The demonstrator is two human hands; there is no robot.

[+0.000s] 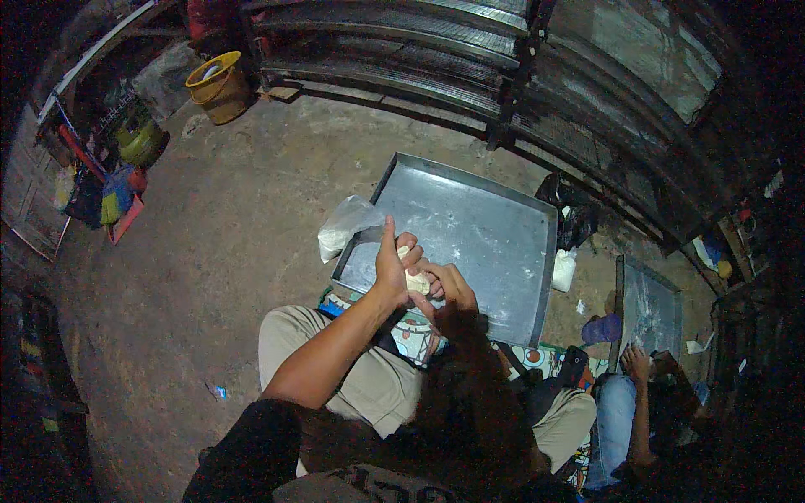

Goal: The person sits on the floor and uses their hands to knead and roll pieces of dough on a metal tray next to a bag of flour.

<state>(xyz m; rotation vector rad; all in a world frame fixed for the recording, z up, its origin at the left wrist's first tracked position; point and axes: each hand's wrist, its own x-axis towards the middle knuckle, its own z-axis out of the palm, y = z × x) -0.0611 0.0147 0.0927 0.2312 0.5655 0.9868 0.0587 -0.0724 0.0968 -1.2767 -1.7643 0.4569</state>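
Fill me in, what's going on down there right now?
A seated person holds a pale, soft-looking lump between the left hand and right hand, near the close edge of a large, shallow, rectangular grey metal tray. That tray has whitish smears on its surface. A clear plastic bag with white contents sits by its left side. Farther right, another person's hand is at a second grey metal tray.

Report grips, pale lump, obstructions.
Left grip, right grip: both closed around pale lump. Nothing visibly blocking either. Clear bag at left edge of metal tray.
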